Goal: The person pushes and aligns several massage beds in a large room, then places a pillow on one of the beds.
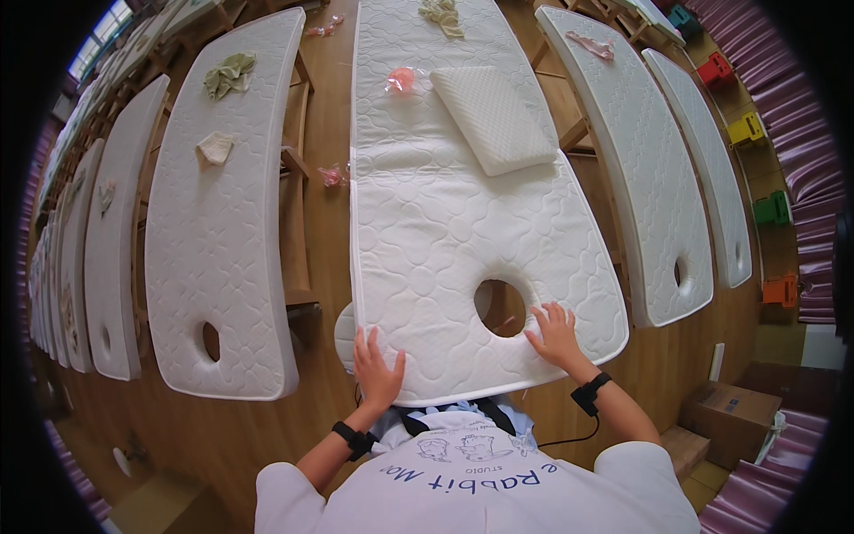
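Left grip [377, 374] spread, mattress [418, 258] near-left corner | right grip [557, 335] spread beside hole [500, 309] | risk: tugging could slide pillow [498, 123]

Massage-type treatment room, multi-bed layout.
Around me: rows of white quilted mattresses [427, 240], several with face holes [500, 309]; wooden bed frames [296, 163] beneath; wood-plank floor [326, 236]; glossy pink curtains [814, 169] along the right; bright window [98, 36], far left.

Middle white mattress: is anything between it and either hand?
Nothing visible: the left hand is at the near-left corner of the mattress, the right hand beside its round hole. The pillow lies farther up.
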`<state>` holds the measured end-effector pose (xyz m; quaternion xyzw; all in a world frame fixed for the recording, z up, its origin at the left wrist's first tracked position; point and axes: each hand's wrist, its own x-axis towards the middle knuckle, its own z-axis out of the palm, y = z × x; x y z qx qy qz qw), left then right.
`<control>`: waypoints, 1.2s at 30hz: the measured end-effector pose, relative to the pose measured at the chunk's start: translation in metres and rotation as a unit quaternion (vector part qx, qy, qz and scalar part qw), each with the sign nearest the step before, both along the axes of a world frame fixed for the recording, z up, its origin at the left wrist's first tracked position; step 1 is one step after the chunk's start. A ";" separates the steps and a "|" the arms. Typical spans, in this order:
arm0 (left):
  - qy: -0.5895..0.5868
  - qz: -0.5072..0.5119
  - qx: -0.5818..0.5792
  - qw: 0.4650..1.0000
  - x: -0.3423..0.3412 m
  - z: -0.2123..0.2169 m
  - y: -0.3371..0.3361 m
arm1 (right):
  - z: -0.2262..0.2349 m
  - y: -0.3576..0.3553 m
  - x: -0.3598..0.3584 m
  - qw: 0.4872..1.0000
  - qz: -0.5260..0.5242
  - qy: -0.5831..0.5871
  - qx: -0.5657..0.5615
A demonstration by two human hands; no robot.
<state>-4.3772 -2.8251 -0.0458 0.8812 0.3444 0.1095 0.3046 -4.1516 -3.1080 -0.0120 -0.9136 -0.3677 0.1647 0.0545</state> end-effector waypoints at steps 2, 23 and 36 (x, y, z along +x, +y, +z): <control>0.085 -0.047 0.100 0.990 0.011 0.006 -0.012 | -0.012 -0.025 -0.003 0.997 -0.044 -0.039 -0.043; 0.157 -0.070 0.196 0.965 0.001 -0.053 -0.024 | -0.053 -0.041 -0.011 0.984 -0.021 -0.130 0.121; 0.169 -0.047 0.211 0.962 0.007 -0.057 -0.025 | -0.071 -0.113 0.040 0.916 -0.272 -0.295 -0.016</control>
